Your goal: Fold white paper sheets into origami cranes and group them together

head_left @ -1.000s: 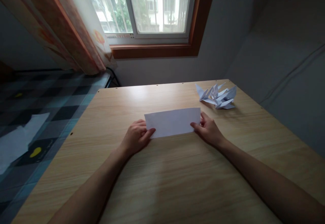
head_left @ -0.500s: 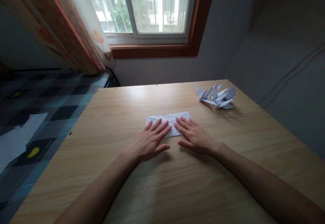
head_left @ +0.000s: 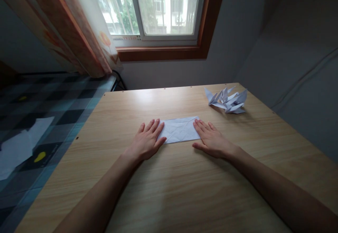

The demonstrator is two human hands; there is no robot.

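A white sheet of paper, folded into a long rectangle with diagonal creases, lies flat on the wooden table in front of me. My left hand rests flat over its left end, fingers stretched out and pointing away from me. Over the right end lies my right hand, also flat, its fingertips on the paper's edge and its thumb on the wood. Neither hand grips anything. The paper's middle shows between the two hands, while its left end is partly covered by fingers.
Several folded white paper cranes stand clustered at the table's far right corner. The wooden table reaches a wall and window at the back. Left of it is a checked bed cover with loose white paper on it.
My hands have slid apart along the paper, the left one to the left and the right one to the right, uncovering its middle. The paper stays in about the same place.
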